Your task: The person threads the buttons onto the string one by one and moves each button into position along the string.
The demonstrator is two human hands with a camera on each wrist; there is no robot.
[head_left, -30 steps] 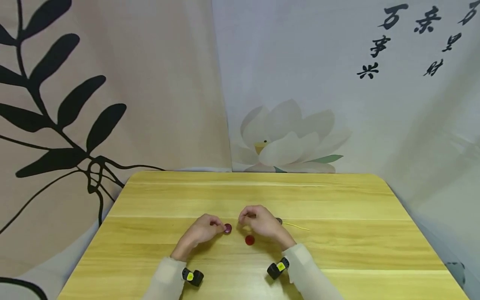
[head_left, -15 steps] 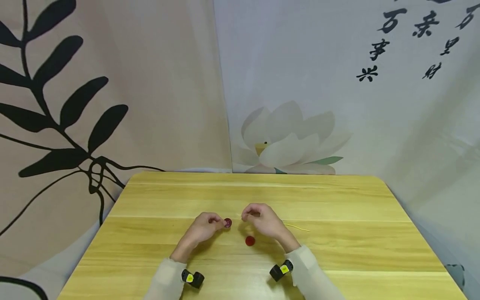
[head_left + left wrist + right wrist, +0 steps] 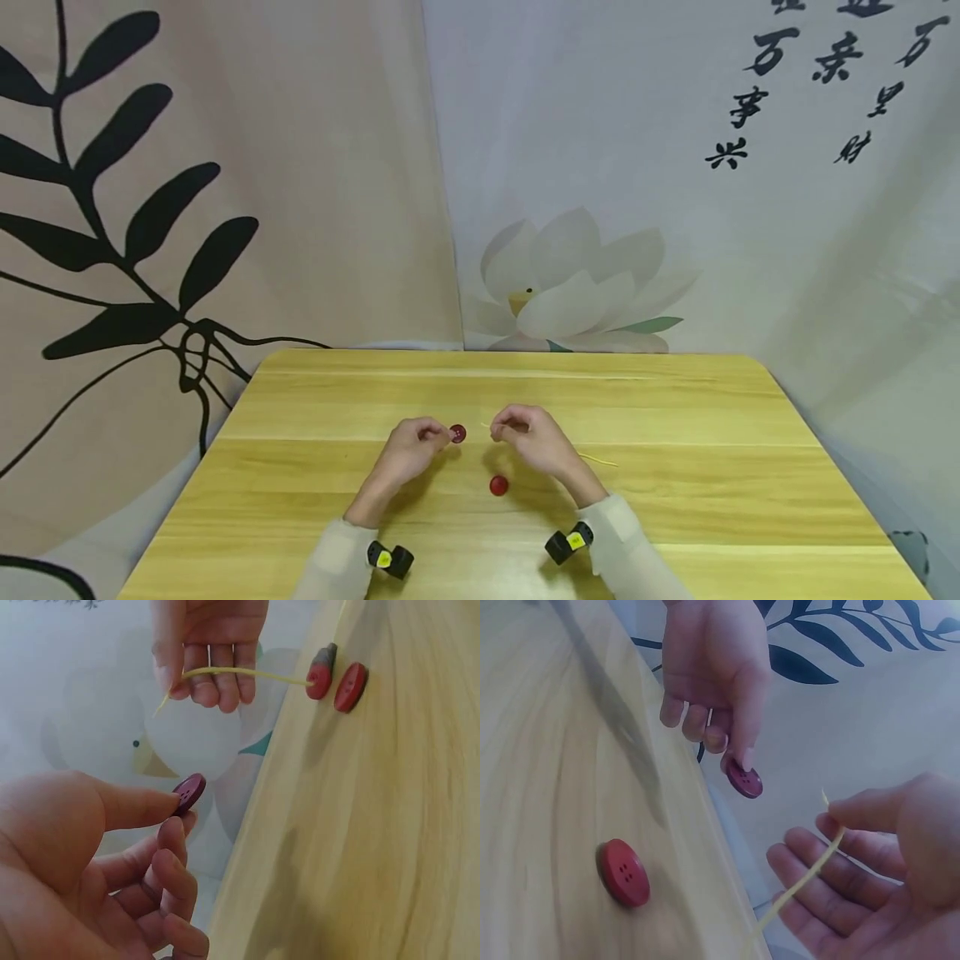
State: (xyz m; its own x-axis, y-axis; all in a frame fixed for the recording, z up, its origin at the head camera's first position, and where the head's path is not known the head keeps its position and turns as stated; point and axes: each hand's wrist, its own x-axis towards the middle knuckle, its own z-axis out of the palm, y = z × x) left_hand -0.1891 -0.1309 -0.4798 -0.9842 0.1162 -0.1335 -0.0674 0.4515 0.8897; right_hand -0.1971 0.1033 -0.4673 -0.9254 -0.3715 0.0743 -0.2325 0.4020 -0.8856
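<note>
In the head view my left hand [image 3: 408, 452] pinches a dark maroon button [image 3: 190, 793] by its edge between thumb and finger, raised above the table. Several small holes show in its face. Across from it, my right hand [image 3: 534, 439] pinches a thin yellow cord [image 3: 799, 887], whose short free tip [image 3: 825, 796] sticks out past the fingertips, apart from the button. In the left wrist view the cord runs down to a red button [image 3: 319, 682] with a grey piece [image 3: 326, 655] close behind it. A separate red button [image 3: 626, 873] lies on the table between the hands.
The wooden table [image 3: 337, 383] spreads under both hands, with its far edge against a printed cloth backdrop [image 3: 337, 167]. Yellow cord [image 3: 598, 460] trails on the tabletop to the right of the right wrist. Black cameras [image 3: 391, 560] sit on both wrists.
Both hands have risen slightly away from the body, the left with the maroon button. The right hand has shifted a little right, widening the gap. The loose red button stays in place.
</note>
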